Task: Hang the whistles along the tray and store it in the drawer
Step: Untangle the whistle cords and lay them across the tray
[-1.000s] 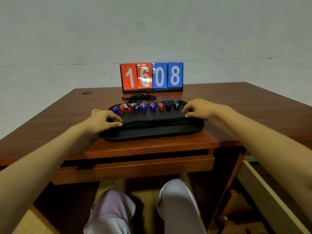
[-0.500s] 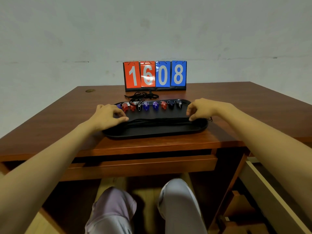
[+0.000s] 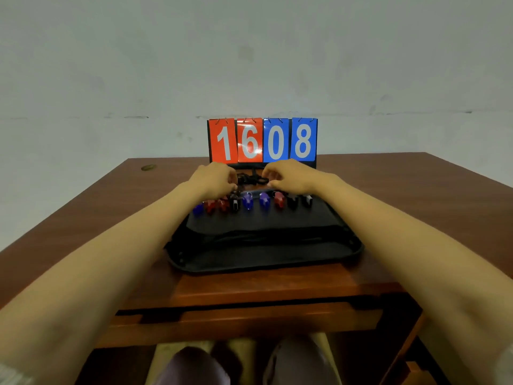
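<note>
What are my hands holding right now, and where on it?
Left hand and right hand each appear to pinch the tangled black cords beyond the tray, one at either end.

The desk [image 3: 416, 207] is reddish-brown wood, smooth, with a soft sheen along its near edge; the drawer front [image 3: 236, 320] beneath is the same wood. The tray [image 3: 263, 259] is black and matt (plastic or stiff cloth, it is hard to tell). The whistles [image 3: 247, 202] are glossy plastic, the blue and purple ones translucent, the red and black ones solid. Their cords [image 3: 254, 179] look like dull black woven string. The scoreboard [image 3: 262, 140] has shiny coated cards that catch glare, hung on thin metal rings. The wall [image 3: 249, 65] is matt, scuffed paint.
</note>
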### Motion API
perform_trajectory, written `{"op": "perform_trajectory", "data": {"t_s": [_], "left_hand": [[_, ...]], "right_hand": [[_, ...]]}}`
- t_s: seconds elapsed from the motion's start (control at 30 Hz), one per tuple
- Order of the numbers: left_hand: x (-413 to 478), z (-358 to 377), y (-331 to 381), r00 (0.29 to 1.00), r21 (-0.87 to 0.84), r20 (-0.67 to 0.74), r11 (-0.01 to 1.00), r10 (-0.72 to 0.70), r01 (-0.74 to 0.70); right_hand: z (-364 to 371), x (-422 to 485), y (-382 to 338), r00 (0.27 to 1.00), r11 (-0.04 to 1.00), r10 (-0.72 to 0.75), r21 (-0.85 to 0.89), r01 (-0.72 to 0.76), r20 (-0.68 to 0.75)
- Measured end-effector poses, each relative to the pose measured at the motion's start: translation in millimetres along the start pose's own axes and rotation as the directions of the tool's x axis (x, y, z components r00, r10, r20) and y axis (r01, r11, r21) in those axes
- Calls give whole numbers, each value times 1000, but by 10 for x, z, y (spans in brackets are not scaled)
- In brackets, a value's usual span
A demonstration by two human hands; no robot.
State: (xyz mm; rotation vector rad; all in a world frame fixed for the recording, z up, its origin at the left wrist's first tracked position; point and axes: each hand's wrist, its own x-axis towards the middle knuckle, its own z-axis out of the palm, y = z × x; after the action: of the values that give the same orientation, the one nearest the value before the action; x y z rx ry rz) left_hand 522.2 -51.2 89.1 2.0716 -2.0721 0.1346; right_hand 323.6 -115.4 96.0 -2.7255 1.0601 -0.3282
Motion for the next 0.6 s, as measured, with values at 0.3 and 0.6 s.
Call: {"op": "perform_trajectory", "data": {"t_s": [0.3,0.6], "left_hand": [[695,177,-542,990,-121,138,993,15,2],[1042,585,-843,975,-77,213,996,69,-54]], "right_hand": [[155,1026,82,975,987,-118,-85,136,188],[460,1534,271,998,981,-60,-183,65,34]]}}
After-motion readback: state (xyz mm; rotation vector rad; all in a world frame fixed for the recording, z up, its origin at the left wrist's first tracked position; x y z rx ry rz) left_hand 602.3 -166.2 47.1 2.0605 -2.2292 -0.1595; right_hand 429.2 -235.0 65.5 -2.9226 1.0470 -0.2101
